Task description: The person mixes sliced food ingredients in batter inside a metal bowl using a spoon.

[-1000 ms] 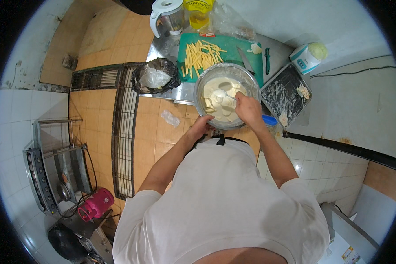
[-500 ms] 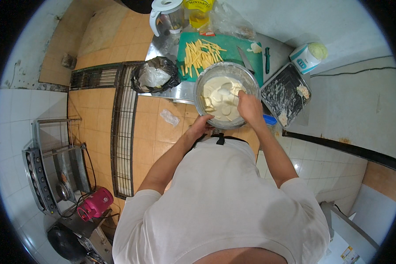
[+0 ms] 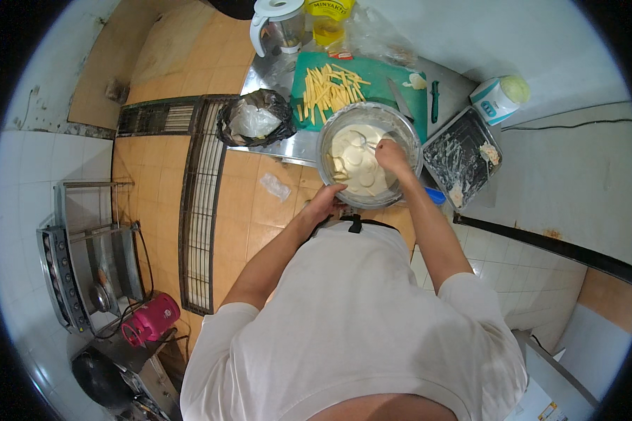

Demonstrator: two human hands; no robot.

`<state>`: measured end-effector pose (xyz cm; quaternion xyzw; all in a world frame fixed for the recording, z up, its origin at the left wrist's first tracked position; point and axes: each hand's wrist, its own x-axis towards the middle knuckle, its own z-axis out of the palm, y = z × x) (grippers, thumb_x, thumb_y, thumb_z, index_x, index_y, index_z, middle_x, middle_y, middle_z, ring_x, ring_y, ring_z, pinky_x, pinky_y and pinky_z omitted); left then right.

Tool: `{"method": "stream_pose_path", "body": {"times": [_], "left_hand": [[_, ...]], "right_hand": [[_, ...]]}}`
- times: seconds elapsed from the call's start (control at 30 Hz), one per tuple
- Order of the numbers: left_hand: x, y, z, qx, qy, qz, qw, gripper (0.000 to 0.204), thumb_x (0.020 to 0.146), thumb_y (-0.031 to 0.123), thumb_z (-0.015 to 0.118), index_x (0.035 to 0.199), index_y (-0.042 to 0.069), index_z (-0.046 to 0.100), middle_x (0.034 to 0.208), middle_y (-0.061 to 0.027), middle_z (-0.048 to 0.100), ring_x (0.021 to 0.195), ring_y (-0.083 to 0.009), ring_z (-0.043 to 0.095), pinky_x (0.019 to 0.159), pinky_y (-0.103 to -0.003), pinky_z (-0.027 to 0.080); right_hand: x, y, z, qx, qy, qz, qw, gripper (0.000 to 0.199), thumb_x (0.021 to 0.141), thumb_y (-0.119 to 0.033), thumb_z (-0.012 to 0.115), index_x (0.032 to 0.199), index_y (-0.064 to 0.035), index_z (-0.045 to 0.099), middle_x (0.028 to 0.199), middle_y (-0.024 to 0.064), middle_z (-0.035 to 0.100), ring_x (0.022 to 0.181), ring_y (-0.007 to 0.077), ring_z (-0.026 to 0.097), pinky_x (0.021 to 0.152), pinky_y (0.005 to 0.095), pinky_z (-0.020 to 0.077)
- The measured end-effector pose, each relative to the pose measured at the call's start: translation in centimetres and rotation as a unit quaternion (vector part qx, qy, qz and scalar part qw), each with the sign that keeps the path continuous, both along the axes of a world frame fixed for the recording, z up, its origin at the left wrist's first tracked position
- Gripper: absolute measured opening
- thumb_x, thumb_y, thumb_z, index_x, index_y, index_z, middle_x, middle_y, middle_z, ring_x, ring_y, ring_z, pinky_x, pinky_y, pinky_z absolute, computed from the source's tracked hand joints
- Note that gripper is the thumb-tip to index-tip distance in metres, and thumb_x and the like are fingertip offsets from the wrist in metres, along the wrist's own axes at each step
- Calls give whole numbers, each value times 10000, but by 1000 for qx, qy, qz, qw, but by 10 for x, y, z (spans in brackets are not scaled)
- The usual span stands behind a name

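A large metal bowl [image 3: 403, 128] stands at the near edge of the counter, partly over the green cutting board. Thick, pale cream batter [image 3: 361, 167] fills its bottom, with some rounded slices or lumps showing at the left side. My left hand [image 3: 326, 201] grips the bowl's near-left rim, its fingers partly hidden underneath. Inside the bowl, my right hand [image 3: 392, 156] is closed round the handle of a spoon [image 3: 362, 141], whose head dips into the batter.
Pale yellow sticks [image 3: 330, 88] and a knife [image 3: 400, 99] lie on the cutting board [image 3: 379, 77]. Left is a black plastic bag [image 3: 281, 119]; behind, a blender jug [image 3: 286, 31]. To the right are a green-handled tool [image 3: 435, 102], a smeared metal tray [image 3: 460, 151] and a white tub [image 3: 490, 99].
The right hand and spoon have shifted a little within the batter. My left hand keeps its hold on the rim. The whole view has moved slightly.
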<state>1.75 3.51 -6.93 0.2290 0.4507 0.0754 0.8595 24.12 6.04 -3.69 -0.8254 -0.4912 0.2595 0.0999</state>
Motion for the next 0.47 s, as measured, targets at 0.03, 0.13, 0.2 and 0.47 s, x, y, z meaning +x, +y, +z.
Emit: {"method": "stream_pose_path", "body": {"times": [0.03,0.13,0.2,0.47], "left_hand": [[-1,0,-2,-2,-3,-4,1000,465,820,282,548,1225,83,435,1146,-86,534,990,-218,527,789,-339,472],[-1,-3,-9,17,-14,13,1000,473,830,318,527,1225,70,446,1139,-95,537,991,-224,518,797,-356,426],[0,-2,-9,15,-3,1,1000,476,830,319,525,1228,71,444,1137,-93,538,991,-224,521,797,-354,432],[-4,-1,17,42,-15,-22,999,541,817,339,538,1286,112,391,1171,-84,522,1007,-215,519,828,-353,447]], "right_hand": [[1,-4,2,13,24,5,1000,230,719,-127,497,874,-41,644,907,211,633,853,367,611,772,440,472],[7,-16,14,47,53,14,997,204,727,-117,489,855,-52,634,871,209,629,830,375,602,745,447,465],[5,-26,34,67,58,18,996,190,735,-114,481,841,-55,627,849,213,624,813,382,597,724,453,462],[-8,-58,111,51,-22,77,995,159,758,-156,545,861,-48,601,799,231,611,782,405,587,688,484,448]]}}
